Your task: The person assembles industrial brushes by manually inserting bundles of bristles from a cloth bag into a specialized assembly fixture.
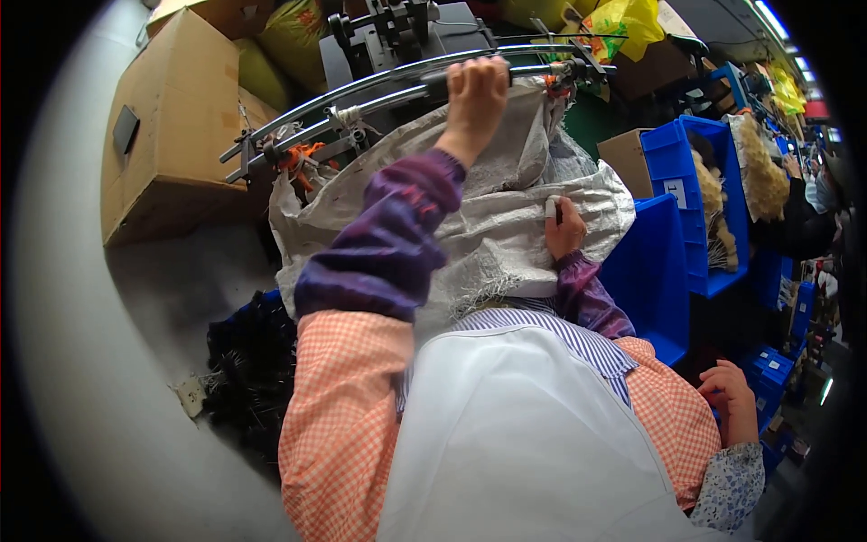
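Observation:
My left hand (pixel 479 98) reaches forward with its fingers wrapped round a dark grip on a long metal bar (pixel 388 98). Below that bar hangs a whitish woven sack cloth (pixel 492 212), creased and frayed along its near edge, covering my lap. Over the cloth's right part is my right hand (pixel 565 229), fingers curled together. A small white piece shows at its fingertips; whether it is a finger wrap or a held thing I cannot tell. Orange ties (pixel 302 161) and clamps sit at the bar's left end.
A cardboard box (pixel 181 131) stands at the left wall. Blue bins (pixel 657 280) are stacked on the right, one with tan bristly pieces (pixel 713 203). Dark bristly material (pixel 248 379) lies at lower left. Another person's hand (pixel 728 396) is close at my right. A yellow bag (pixel 628 25) lies behind.

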{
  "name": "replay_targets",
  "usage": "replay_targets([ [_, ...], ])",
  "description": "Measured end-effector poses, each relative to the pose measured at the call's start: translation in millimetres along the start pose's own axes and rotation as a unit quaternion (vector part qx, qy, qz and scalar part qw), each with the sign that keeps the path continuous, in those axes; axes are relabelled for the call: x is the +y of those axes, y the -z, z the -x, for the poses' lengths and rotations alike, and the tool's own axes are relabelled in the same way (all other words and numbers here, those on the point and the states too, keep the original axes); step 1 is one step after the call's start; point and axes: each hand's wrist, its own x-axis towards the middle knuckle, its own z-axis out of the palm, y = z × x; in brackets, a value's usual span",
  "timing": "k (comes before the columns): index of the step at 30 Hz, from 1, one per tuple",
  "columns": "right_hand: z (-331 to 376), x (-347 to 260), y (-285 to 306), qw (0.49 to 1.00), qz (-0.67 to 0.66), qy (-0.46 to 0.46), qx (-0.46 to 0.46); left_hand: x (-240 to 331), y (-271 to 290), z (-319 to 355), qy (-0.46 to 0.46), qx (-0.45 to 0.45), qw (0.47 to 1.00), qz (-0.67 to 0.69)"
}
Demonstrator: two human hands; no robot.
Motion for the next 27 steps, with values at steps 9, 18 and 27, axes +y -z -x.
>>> replay_targets([
  [9, 3, 7, 2, 1.0, -0.011, 0.012, 0.006, 9, -16, -19, -0.066, -0.011, 0.997, 0.038],
  [18, 4, 11, 5, 0.998, -0.067, -0.011, 0.016, -48, 14, 20, -0.045, -0.023, 0.995, 0.086],
  [27, 6, 23, -8, 0.999, -0.023, 0.025, 0.011, 35, -15, -26, -0.021, -0.034, 0.998, -0.054],
])
